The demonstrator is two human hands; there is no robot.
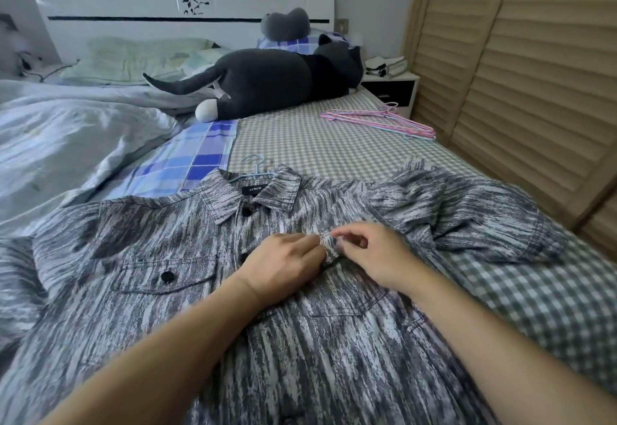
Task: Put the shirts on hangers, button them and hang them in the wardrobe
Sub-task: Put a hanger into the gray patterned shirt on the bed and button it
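Buttoning under way on the grey streaked shirt (167, 251), which lies front-up across the bed with a blue hanger (252, 168) already inside it, hook poking out past the collar. I read the left hand (283, 266) and right hand (377, 257) as meeting at the placket, both pinching a small raised fold of the front edge (329, 246) between thumb and fingertips; so both grips are closed on cloth, not apart. Whether a button sits inside that fold I cannot tell, since the fingers cover it. Just beyond the pinch, toward the collar, one dark button (246, 211) shows and looks done up; right beside the left hand's knuckles another dark button (243, 257) peeks out. A chest-pocket button (167, 277) lies further out to the left of the grip. Nearer me than the hands, the lower front is blurred and I cannot say if it is fastened. My judgement: hanger step done for this shirt, buttoning roughly in its upper part, lower buttons and the hanging left to do. Well beyond the grip to the right, a bundle of pink and blue spare hangers (384, 119) rests on the checked sheet (300, 137), which suggests more shirts to come, though I see none. Slatted wardrobe doors (517, 74) stand shut along the right. A plush cat (267, 80) lies far beyond the hands.
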